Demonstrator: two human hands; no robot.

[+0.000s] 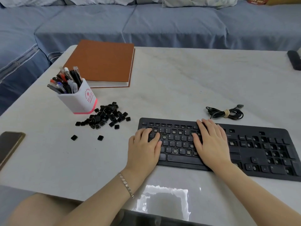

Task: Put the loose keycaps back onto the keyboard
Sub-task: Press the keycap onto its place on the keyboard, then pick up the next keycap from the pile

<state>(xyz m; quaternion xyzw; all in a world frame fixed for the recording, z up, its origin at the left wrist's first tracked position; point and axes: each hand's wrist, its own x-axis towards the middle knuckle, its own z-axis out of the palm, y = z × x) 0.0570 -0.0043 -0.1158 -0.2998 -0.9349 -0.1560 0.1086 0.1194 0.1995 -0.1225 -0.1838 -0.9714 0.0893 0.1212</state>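
Resting hands: left hand, right hand flat on keyboard, fingers spread
Keycaps: heaped far left of left hand
Cable: beyond right hand

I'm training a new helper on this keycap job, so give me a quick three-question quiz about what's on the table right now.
1. True or false: the left hand and the right hand both rest on the keyboard.
2. The pile of loose keycaps lies: A) right of the keyboard; B) left of the keyboard, beside the pen holder; C) on the keyboard.
3. Fill in: the coiled cable lies ___ the keyboard's far edge.
Key: 1 true; 2 B; 3 beyond.
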